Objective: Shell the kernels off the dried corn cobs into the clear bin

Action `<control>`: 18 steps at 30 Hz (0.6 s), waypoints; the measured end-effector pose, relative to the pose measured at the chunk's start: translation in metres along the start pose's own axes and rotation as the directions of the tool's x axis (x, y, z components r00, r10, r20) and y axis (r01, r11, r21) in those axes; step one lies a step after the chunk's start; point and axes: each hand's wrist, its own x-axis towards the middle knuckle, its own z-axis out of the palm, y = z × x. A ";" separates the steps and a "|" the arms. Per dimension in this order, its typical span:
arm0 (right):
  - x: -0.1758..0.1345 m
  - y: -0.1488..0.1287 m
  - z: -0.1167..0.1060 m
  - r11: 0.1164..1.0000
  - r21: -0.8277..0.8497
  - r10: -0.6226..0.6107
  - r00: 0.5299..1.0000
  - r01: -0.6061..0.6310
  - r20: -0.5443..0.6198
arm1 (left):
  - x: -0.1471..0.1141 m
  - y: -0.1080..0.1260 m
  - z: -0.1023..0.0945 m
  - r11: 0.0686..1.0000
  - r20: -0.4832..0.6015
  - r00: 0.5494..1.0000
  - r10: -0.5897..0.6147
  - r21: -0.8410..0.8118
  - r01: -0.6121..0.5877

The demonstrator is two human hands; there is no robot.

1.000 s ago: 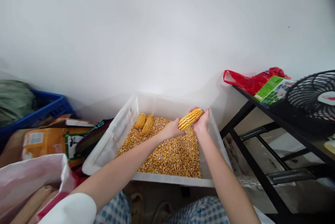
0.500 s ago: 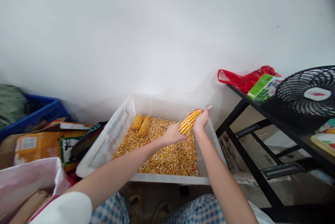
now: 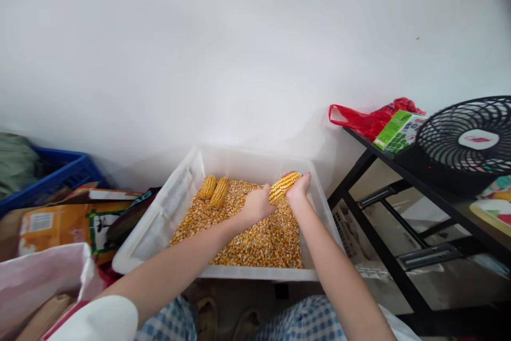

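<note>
Between my two hands, over the right part of a white plastic bin (image 3: 159, 229), is a yellow ear of corn (image 3: 284, 185). My left hand (image 3: 259, 204) is closed around its lower left end. At the upper right end my right hand (image 3: 298, 188) grips it, with some fingers hidden behind the ear. Loose corn kernels (image 3: 255, 242) cover the bottom of the bin. Two more ears, a left one (image 3: 208, 187) and a right one (image 3: 219, 193), lie side by side on the kernels at the bin's back left.
To the right stands a black table (image 3: 379, 157) bearing a red plastic bag (image 3: 367, 120), a green and white box (image 3: 399, 131) and a black fan (image 3: 467, 139). On the left are a blue crate (image 3: 72, 168), an orange package (image 3: 56, 226) and a white bag (image 3: 51, 261). A white wall (image 3: 239, 53) rises behind.
Both hands have shifted slightly left with the ear of corn, which now lies flatter. My left hand's thumb side has turned upward. The two ears in the bin stay put.
</note>
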 end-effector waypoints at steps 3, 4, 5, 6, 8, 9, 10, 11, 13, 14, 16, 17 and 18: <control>-0.002 -0.003 0.006 0.988 0.116 0.113 0.984 -0.097 -0.140 | -0.003 0.005 0.006 0.996 0.003 1.000 -0.031 -0.085 0.032; -0.003 -0.004 0.008 0.989 0.112 0.117 0.982 -0.101 -0.145 | -0.004 0.006 0.007 0.992 -0.002 0.999 -0.035 -0.123 0.034; -0.004 -0.006 0.009 0.991 0.096 0.104 0.984 -0.091 -0.143 | -0.005 0.007 0.009 0.986 -0.009 0.999 -0.034 -0.161 0.032; -0.005 -0.008 0.009 0.994 0.078 0.080 0.986 -0.070 -0.143 | -0.005 0.008 0.010 0.979 -0.011 0.999 -0.031 -0.201 0.029; -0.006 -0.009 0.008 0.999 0.031 -0.011 0.986 0.016 -0.164 | -0.005 0.009 0.012 0.951 0.026 1.000 -0.016 -0.308 0.023; -0.006 -0.009 0.007 0.997 -0.001 -0.077 0.981 0.078 -0.179 | -0.005 0.009 0.013 0.929 0.057 0.998 -0.006 -0.370 0.026; -0.005 -0.008 0.005 0.990 -0.036 -0.143 0.970 0.139 -0.195 | -0.005 0.009 0.015 0.903 0.083 0.997 0.001 -0.428 0.034; -0.005 -0.007 0.004 0.980 -0.066 -0.197 0.958 0.187 -0.209 | -0.005 0.009 0.016 0.877 0.103 0.995 0.009 -0.478 0.042; -0.002 -0.004 0.001 0.976 -0.078 -0.216 0.957 0.205 -0.196 | -0.004 0.008 0.017 0.834 0.128 0.992 0.023 -0.549 0.052; 0.000 -0.003 0.001 0.984 -0.054 -0.177 0.971 0.171 -0.160 | -0.003 0.006 0.017 0.813 0.144 0.989 0.038 -0.579 0.053; 0.004 -0.002 -0.001 0.998 0.003 -0.057 0.998 0.057 -0.042 | 0.001 0.000 0.015 0.767 0.209 0.972 0.105 -0.639 0.054; 0.006 -0.003 -0.003 1.000 0.014 0.004 1.000 -0.004 0.023 | 0.003 -0.005 0.013 0.755 0.241 0.960 0.141 -0.653 0.053; 0.008 -0.005 -0.005 0.998 0.009 0.060 0.995 -0.061 0.078 | 0.005 -0.009 0.010 0.763 0.258 0.952 0.166 -0.645 0.042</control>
